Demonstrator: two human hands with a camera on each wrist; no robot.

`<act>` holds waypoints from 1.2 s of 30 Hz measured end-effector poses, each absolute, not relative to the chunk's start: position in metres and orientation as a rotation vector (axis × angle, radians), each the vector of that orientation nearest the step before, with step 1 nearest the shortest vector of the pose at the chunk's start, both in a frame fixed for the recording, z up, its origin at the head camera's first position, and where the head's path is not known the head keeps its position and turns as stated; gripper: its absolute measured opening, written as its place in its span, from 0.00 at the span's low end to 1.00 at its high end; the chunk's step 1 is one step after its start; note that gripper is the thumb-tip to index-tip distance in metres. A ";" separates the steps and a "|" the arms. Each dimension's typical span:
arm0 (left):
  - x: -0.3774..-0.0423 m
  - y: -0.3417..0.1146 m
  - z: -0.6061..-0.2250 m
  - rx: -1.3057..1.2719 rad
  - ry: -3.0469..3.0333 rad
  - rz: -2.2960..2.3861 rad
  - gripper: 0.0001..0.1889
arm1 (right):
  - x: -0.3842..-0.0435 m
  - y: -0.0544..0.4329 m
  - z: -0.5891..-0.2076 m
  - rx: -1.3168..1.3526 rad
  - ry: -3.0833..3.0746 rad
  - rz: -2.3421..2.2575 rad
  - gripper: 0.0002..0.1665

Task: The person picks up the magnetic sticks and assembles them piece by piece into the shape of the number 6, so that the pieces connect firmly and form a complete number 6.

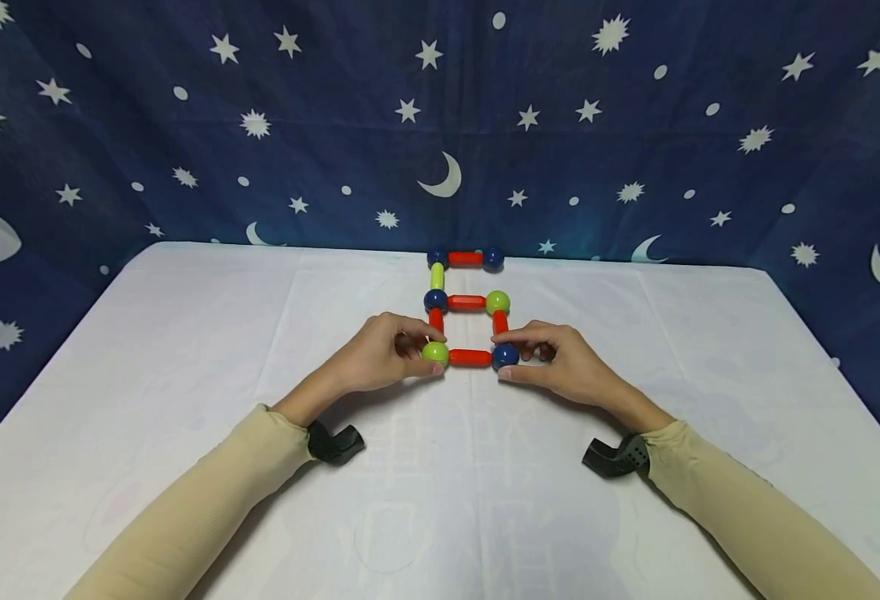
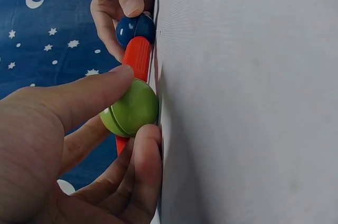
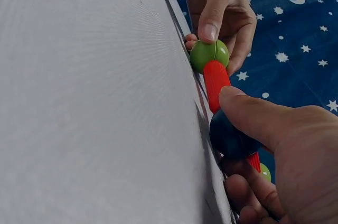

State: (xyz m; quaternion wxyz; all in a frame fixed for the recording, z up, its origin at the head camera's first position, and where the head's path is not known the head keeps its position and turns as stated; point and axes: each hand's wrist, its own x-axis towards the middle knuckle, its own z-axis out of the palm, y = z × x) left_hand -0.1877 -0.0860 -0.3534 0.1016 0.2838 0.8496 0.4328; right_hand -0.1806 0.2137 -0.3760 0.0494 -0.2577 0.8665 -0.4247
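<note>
My left hand pinches a green ball at the near left corner of a figure made of balls and rods. With thumb and fingers, my right hand grips the dark blue ball at the near right corner. A red rod joins these two balls. Further red rods run back to a blue ball and a green ball, which another red rod links, closing a square. Behind it, a yellow-green rod leads to a blue ball, a red rod and another blue ball.
The figure lies flat on a white-covered table, reaching close to its far edge. A dark blue curtain with stars and moons hangs behind. Black curved wrist pieces stick out from both sleeves.
</note>
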 end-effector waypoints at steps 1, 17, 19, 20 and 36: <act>-0.188 -0.086 -0.354 0.839 2.510 1.280 0.17 | -0.181 0.214 -0.376 -0.783 2.641 -1.294 0.27; -0.185 -0.083 -0.354 0.793 2.565 1.321 0.15 | -0.180 0.213 -0.375 -0.760 2.634 -1.309 0.27; -0.185 -0.082 -0.353 0.810 2.569 1.315 0.15 | -0.180 0.214 -0.375 -0.762 2.634 -1.306 0.27; -0.185 -0.081 -0.353 0.814 2.569 1.314 0.15 | -0.181 0.214 -0.374 -0.762 2.635 -1.303 0.27; -0.183 -0.093 -0.338 0.789 2.517 1.190 0.23 | -0.182 0.221 -0.372 -0.760 2.613 -1.382 0.27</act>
